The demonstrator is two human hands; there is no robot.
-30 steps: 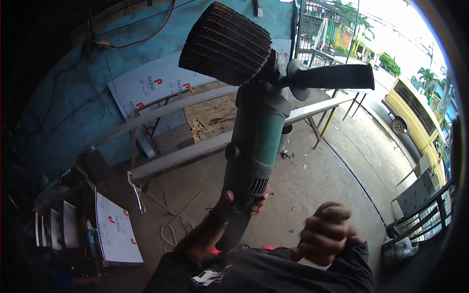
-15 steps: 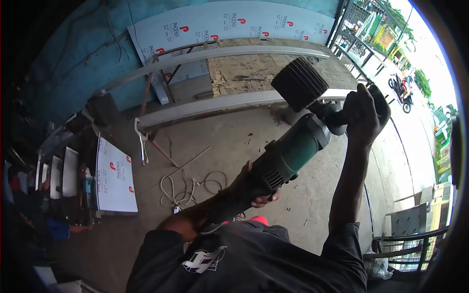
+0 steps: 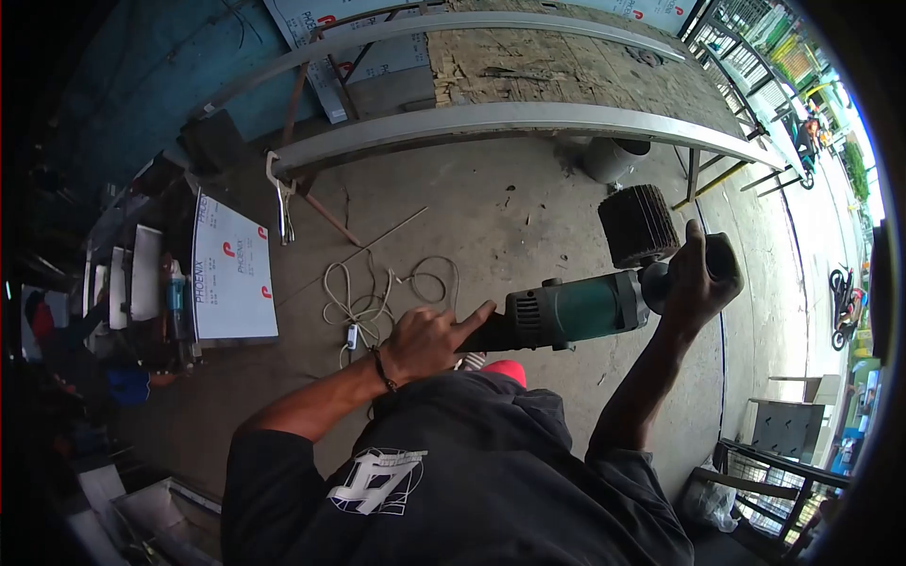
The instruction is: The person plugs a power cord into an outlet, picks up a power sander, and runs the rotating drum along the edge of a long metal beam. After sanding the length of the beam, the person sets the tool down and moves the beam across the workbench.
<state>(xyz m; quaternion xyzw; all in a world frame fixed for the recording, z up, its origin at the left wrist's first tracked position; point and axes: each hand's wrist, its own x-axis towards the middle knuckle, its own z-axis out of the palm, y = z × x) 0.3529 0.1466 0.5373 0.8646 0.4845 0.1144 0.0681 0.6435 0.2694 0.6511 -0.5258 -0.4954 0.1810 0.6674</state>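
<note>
Across my front I hold a green handheld drum sander [image 3: 590, 309], lying nearly level. Its dark, ribbed abrasive drum [image 3: 638, 226] sits at the right end, on the side away from my body. My right hand [image 3: 694, 283] is wrapped round the black front handle beside the drum. At the other end, my left hand [image 3: 425, 341] closes on the dark rear grip, with its index finger stretched along it; part of that grip is hidden. The nearer long metal bar [image 3: 510, 118] lies beyond the drum, apart from it.
A wooden-topped bench [image 3: 566, 66] carries the metal bars. A clamp [image 3: 281, 203] hangs at the near bar's left end. A coiled cord [image 3: 363, 292] lies on the floor. A bucket [image 3: 609, 162] stands under the bench. A printed sheet [image 3: 231, 269] and metal pieces are at left.
The sander has swung down from a raised slant to nearly level, its drum lower and further right. My left hand now shows on top of the rear grip. The camera view has tilted down.
</note>
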